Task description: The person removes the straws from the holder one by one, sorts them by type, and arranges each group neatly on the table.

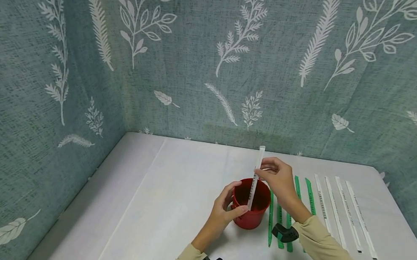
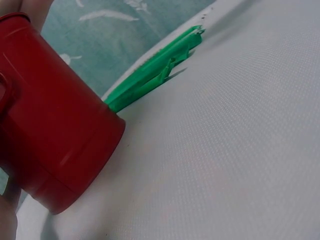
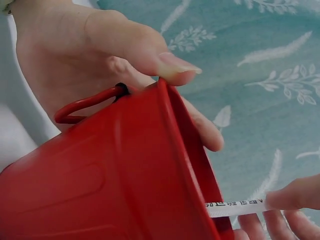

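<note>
A red metal bucket (image 1: 247, 219) with a side handle stands on the white table. My left hand (image 1: 222, 207) holds its rim from the left, thumb (image 3: 175, 67) at the near edge and fingers round the far left side. Above the bucket, my right hand (image 1: 276, 177) pinches a long thin white packet (image 1: 253, 187) with dark print, like a wrapped straw. The packet is nearly upright, its lower end inside the bucket's mouth. In the right wrist view the printed packet (image 3: 235, 207) crosses the rim. The bucket's inner bottom is hidden.
Right of the bucket lie several green packets (image 1: 270, 221) in a row, partly under my right arm. Farther right are several white packets (image 1: 361, 220), roughly parallel. A patterned teal cloth (image 1: 200, 61) hangs behind and left of the table (image 1: 162, 210).
</note>
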